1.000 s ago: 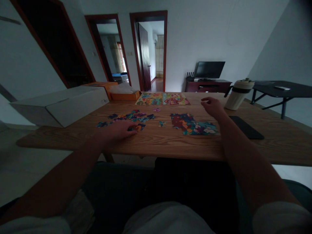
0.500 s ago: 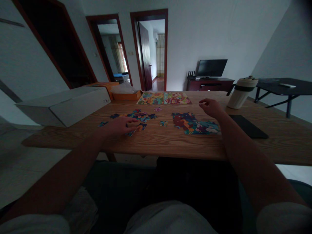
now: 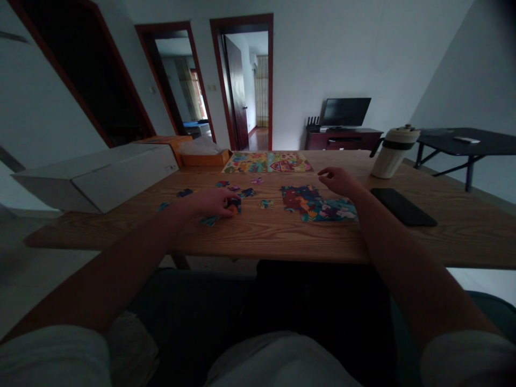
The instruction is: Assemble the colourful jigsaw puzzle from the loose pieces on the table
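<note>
My left hand (image 3: 213, 203) is low over the loose puzzle pieces, its thumb and fingers around a dark puzzle piece (image 3: 234, 204) with an orange patch. More loose pieces lie about it, among them a teal piece (image 3: 209, 220) and a dark blue piece (image 3: 184, 192). A lone multicoloured piece (image 3: 266, 204) lies between the hands. My right hand (image 3: 337, 180) hovers behind the partly joined puzzle (image 3: 310, 202), its fingers loosely bent and slightly apart, with nothing visible in them. A pink piece (image 3: 257, 181) lies farther back.
A colourful picture sheet (image 3: 268, 162) lies at the table's far edge. On the left stand a long white box (image 3: 116, 174) and an orange box (image 3: 205, 159). To the right are a dark phone-like slab (image 3: 403, 206) and a cream bottle (image 3: 393, 153).
My left hand has moved right and closed about the dark piece. My right hand stays in nearly the same place over the table. The whole view has shifted slightly.
</note>
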Action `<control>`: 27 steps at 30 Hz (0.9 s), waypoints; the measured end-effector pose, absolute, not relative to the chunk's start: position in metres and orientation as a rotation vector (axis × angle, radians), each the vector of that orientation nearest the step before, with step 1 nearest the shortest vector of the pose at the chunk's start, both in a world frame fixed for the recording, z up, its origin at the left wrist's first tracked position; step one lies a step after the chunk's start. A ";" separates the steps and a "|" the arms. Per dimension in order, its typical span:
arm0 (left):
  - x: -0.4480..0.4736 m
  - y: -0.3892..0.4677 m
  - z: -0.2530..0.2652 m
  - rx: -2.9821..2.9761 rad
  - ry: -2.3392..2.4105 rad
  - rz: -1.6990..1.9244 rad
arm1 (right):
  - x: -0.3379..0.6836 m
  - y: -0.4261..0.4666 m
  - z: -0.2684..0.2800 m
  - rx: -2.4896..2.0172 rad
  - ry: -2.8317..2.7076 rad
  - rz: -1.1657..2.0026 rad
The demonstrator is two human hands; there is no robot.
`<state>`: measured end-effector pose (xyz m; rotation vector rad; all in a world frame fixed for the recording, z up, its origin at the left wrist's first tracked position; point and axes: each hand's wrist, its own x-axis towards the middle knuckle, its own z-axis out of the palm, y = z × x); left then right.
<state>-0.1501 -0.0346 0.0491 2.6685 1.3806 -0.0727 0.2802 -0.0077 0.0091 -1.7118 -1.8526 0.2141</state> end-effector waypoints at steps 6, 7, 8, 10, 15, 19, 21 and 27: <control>-0.088 -0.002 0.056 2.806 1.147 0.089 | 0.269 -0.006 0.004 -1.711 -1.933 0.252; -0.072 0.008 0.057 2.764 1.129 0.154 | 0.268 -0.007 0.003 -1.714 -1.934 0.269; -0.055 0.019 0.057 2.695 1.129 0.256 | 0.266 -0.007 0.003 -1.717 -1.930 0.284; -0.020 0.042 0.055 2.548 1.103 0.448 | 0.264 -0.008 0.003 -1.719 -1.925 0.309; 0.048 0.088 0.030 2.436 1.110 0.550 | 0.262 -0.009 0.002 -1.706 -1.951 0.346; 0.067 0.105 0.008 2.439 1.234 0.439 | 0.264 -0.006 0.002 -1.691 -1.971 0.350; 0.067 0.108 0.001 2.466 1.271 0.399 | 0.265 -0.005 0.002 -1.687 -1.968 0.347; 0.065 0.107 0.001 2.601 1.371 0.326 | 0.265 -0.004 0.003 -1.669 -1.976 0.338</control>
